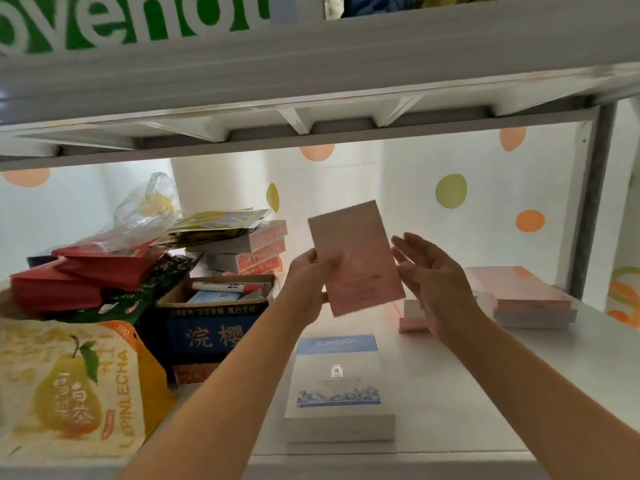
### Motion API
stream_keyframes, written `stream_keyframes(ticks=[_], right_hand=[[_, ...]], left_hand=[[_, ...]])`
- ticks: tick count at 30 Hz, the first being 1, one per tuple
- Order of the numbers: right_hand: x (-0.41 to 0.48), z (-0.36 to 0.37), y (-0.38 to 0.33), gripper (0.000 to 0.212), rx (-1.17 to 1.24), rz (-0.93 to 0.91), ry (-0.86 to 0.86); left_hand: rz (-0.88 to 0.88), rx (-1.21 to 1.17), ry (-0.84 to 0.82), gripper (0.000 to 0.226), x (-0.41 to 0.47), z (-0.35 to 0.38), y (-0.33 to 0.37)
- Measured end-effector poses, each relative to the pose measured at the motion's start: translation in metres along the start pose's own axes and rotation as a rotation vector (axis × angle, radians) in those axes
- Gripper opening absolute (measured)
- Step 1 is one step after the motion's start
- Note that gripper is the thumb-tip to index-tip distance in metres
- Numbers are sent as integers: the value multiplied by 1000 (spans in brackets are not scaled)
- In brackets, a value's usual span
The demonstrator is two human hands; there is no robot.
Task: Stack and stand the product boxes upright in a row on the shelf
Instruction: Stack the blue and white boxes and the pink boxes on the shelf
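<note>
The left hand pinches the lower left edge of a pink box, holding it nearly upright and tilted slightly, above the white shelf. The right hand is spread with fingers loose, just beside the box's right edge; contact cannot be confirmed. A blue-and-white box lies flat below, and a pink stack lies flat at far right.

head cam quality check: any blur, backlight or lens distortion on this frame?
Head view: bright backlit rear wall leaves the held pink box soft and its print unreadable; left hand and right hand slightly motion-blurred; upper shelf edge bows from wide-angle distortion; blue-and-white box lying flat reads sharper.
</note>
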State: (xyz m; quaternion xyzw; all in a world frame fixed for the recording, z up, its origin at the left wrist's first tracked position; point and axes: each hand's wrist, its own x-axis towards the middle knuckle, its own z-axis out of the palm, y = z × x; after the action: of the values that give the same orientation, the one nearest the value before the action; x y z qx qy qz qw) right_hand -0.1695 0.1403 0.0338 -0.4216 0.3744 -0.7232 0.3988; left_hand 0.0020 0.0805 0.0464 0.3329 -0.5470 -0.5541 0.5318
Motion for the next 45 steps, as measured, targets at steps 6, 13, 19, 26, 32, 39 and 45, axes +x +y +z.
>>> stream_keyframes(ticks=[6, 13, 19, 26, 32, 39, 45], right_hand=[[-50, -15, -20, 59, -271, -116, -84], [-56, -21, -29, 49, -235, -80, -33], [-57, -26, -33, 49, -198, -83, -26], [-57, -27, -38, 49, -187, -100, -26], [-55, -27, -40, 50, -222, -117, -46], [-54, -39, -44, 48, -328, -56, -39], [-61, -68, -46, 27, -418, 51, 93]], left_hand=[[57, -71, -60, 28, -53, 10, -6], [75, 106, -117, 36, -73, 17, 3], [38, 150, -108, 37, -79, 21, 6], [46, 142, -95, 33, -78, 27, 10], [43, 134, -79, 34, -78, 28, 13], [1, 112, -81, 37, -74, 33, 13], [-57, 370, -204, 38, -73, 57, 1]])
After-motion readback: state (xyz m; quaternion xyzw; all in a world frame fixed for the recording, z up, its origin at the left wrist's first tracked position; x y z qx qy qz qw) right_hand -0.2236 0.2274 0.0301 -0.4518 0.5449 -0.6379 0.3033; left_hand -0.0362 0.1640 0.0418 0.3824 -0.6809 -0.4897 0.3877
